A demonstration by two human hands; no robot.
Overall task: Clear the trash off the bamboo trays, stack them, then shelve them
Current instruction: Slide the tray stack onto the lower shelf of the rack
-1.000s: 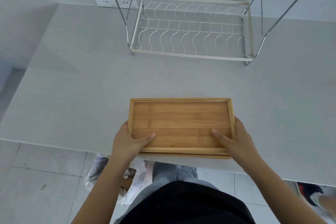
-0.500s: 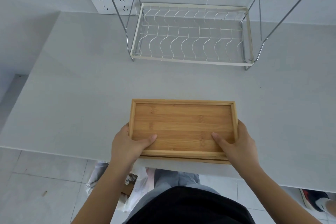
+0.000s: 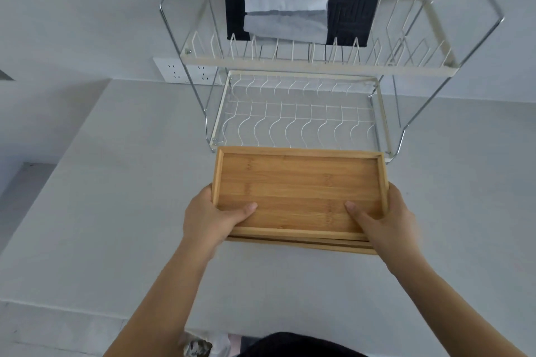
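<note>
Head view: left hand [image 3: 211,219] and right hand [image 3: 385,223] grip stacked bamboo trays [image 3: 298,191] by the short ends, above the desk [image 3: 116,211], just before the dish rack [image 3: 298,113].

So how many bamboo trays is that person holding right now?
2 that I can make out. The top tray faces up between the left hand and right hand; the lower tray shows only its edge beneath. More could be hidden underneath.

Both bare forearms reach forward, extended. The left hand [image 3: 210,219] and right hand [image 3: 390,222] grip opposite ends of the stacked trays [image 3: 298,191], thumbs on top, fingers curled beneath.
</note>
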